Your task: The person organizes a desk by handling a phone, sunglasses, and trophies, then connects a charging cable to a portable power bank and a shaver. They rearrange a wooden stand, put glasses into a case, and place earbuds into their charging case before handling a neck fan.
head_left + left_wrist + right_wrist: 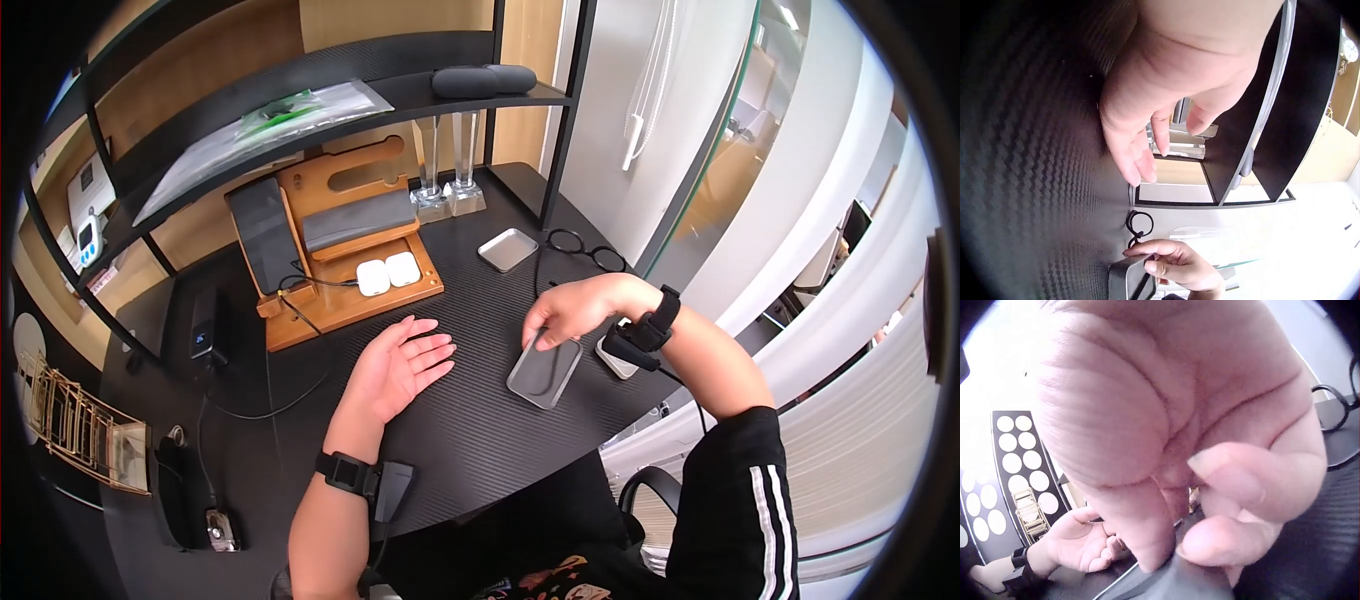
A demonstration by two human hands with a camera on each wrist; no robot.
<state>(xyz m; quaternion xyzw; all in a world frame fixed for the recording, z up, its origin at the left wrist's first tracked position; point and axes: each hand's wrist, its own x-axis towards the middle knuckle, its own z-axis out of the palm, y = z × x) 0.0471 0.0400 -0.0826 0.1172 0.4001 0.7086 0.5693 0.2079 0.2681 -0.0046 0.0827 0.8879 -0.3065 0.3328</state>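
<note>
My right hand (578, 308) pinches the far edge of a shallow grey rectangular metal tin (545, 385), thumb and fingers at its rim. Up close in the right wrist view, the thumb and fingertips meet around the tin's grey edge (1194, 581). My left hand (395, 370) holds nothing; its palm faces up and inward over the black table, fingers loosely extended. A second shallow metal tin piece (508, 250) lies beyond the right hand. Partly hidden under the right wrist is another small pale tin piece (616, 360).
Black round-framed glasses (590, 250) lie behind the right hand. A wooden stand (345, 305) holds a phone (265, 235), a dark grey case (360, 220) and two white earbud cases (388, 274). A black shelf (400, 120) overhangs the back. Cables cross the table's left.
</note>
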